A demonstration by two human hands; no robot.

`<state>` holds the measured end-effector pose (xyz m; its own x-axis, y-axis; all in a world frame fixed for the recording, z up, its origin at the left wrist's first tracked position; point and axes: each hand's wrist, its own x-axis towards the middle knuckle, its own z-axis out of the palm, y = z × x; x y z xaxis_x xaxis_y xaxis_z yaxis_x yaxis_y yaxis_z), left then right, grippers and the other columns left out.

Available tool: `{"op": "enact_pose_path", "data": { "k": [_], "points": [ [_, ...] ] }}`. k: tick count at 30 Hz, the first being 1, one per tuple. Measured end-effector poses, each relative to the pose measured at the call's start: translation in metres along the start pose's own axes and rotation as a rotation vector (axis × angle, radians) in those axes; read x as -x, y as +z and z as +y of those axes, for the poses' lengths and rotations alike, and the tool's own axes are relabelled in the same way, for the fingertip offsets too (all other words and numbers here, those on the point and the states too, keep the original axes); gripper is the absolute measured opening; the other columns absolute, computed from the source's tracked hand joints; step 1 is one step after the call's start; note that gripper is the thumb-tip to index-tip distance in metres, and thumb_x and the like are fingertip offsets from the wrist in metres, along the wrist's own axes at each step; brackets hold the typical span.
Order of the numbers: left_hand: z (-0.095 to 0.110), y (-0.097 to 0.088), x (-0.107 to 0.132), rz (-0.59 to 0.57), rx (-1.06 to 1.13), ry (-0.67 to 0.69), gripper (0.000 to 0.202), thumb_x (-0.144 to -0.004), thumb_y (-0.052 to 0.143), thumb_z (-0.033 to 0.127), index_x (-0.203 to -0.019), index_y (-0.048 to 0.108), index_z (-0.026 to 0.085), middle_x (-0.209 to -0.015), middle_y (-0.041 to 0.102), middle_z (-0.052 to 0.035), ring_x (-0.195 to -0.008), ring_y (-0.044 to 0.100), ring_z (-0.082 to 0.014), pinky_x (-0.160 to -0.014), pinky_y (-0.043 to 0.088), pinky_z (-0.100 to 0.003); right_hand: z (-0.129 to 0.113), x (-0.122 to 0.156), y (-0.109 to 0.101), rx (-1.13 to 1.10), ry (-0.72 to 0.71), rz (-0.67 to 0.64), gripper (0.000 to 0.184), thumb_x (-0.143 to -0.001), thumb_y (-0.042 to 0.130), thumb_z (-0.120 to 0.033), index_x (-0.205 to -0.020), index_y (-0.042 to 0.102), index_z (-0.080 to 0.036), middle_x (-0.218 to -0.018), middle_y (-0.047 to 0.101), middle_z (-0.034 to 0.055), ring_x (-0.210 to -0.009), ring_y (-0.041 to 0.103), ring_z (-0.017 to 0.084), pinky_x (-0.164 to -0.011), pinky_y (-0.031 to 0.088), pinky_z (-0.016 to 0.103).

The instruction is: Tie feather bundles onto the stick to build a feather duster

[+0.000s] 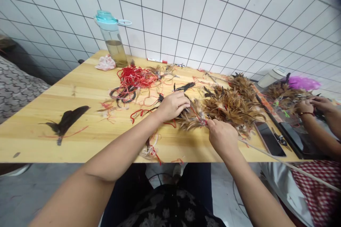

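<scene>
My left hand (pixel 172 105) rests palm-down on a bundle of brown feathers (pixel 192 116) on the wooden table (pixel 80 88), fingers curled over it. My right hand (pixel 222 137) is closed in a pinch at the bundle's bound end, where a red string (pixel 197 113) is wrapped round it. A large pile of brown feathers (pixel 234 103) lies just beyond both hands.
A tangle of red string (pixel 134 78) lies at the table's middle back, a dark feather tuft (pixel 66 120) at the left, a water bottle (pixel 113 39) and a crumpled cloth (pixel 106 62) by the tiled wall. A phone (pixel 269 138) and scissors (pixel 281 140) lie right. Another person's hands (pixel 314 108) work feathers there.
</scene>
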<state>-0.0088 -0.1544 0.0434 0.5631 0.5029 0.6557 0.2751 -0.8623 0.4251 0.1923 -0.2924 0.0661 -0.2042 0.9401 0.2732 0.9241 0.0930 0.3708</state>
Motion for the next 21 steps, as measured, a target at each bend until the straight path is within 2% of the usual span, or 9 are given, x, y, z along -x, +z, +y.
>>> {"op": "enact_pose_path", "data": {
  "k": [4, 8, 11, 16, 19, 21],
  "points": [
    [-0.010, -0.010, -0.003, 0.034, 0.195, -0.130, 0.018, -0.088, 0.057, 0.026, -0.078, 0.070, 0.018, -0.079, 0.066, -0.0049, -0.077, 0.059, -0.0152, -0.075, 0.043, -0.026, 0.010, 0.023, -0.013, 0.044, -0.024, 0.053, 0.023, -0.085, 0.046, -0.009, -0.074, 0.064, -0.018, -0.061, 0.059, 0.0046, -0.059, 0.050, 0.017, -0.059, 0.021, 0.033],
    [-0.017, -0.021, -0.006, 0.080, 0.314, -0.251, 0.016, -0.081, 0.065, 0.030, -0.075, 0.072, 0.017, -0.075, 0.065, -0.0036, -0.067, 0.056, -0.0131, -0.068, 0.041, -0.025, 0.017, 0.045, -0.018, 0.066, -0.031, 0.067, 0.021, -0.085, 0.049, -0.010, -0.072, 0.064, -0.019, -0.061, 0.059, 0.0042, -0.058, 0.048, 0.017, -0.060, 0.021, 0.033],
    [-0.010, -0.028, -0.007, 0.086, 0.427, -0.216, 0.020, -0.078, 0.070, 0.036, -0.072, 0.072, 0.018, -0.074, 0.065, -0.0043, -0.068, 0.056, -0.0136, -0.068, 0.042, -0.026, 0.020, 0.055, -0.019, 0.048, -0.049, 0.001, 0.021, -0.082, 0.050, -0.007, -0.073, 0.066, -0.019, -0.062, 0.061, 0.0042, -0.058, 0.047, 0.017, -0.060, 0.020, 0.034],
    [0.020, -0.038, -0.012, 0.101, 0.540, -0.106, 0.022, -0.078, 0.071, 0.042, -0.074, 0.073, 0.020, -0.071, 0.062, -0.0034, -0.070, 0.055, -0.0148, -0.070, 0.043, -0.029, 0.019, 0.053, -0.025, -0.018, -0.127, -0.149, 0.022, -0.079, 0.049, -0.004, -0.073, 0.065, -0.018, -0.061, 0.060, 0.0041, -0.057, 0.046, 0.017, -0.059, 0.018, 0.034],
    [0.028, -0.044, -0.021, 0.142, 0.540, -0.120, 0.021, -0.076, 0.074, 0.041, -0.074, 0.073, 0.020, -0.072, 0.062, -0.0035, -0.073, 0.055, -0.0155, -0.074, 0.044, -0.030, 0.013, 0.046, -0.037, -0.070, -0.232, -0.176, 0.023, -0.080, 0.049, -0.003, -0.070, 0.063, -0.019, -0.059, 0.058, 0.0030, -0.056, 0.044, 0.016, -0.059, 0.018, 0.035],
    [0.025, -0.045, -0.028, 0.169, 0.536, -0.146, 0.021, -0.074, 0.075, 0.039, -0.075, 0.073, 0.018, -0.074, 0.063, -0.0034, -0.074, 0.055, -0.0151, -0.076, 0.043, -0.030, 0.010, 0.042, -0.049, -0.109, -0.310, -0.152, 0.023, -0.079, 0.049, -0.002, -0.069, 0.061, -0.019, -0.059, 0.058, 0.0023, -0.056, 0.043, 0.016, -0.059, 0.018, 0.035]
  ]
}}
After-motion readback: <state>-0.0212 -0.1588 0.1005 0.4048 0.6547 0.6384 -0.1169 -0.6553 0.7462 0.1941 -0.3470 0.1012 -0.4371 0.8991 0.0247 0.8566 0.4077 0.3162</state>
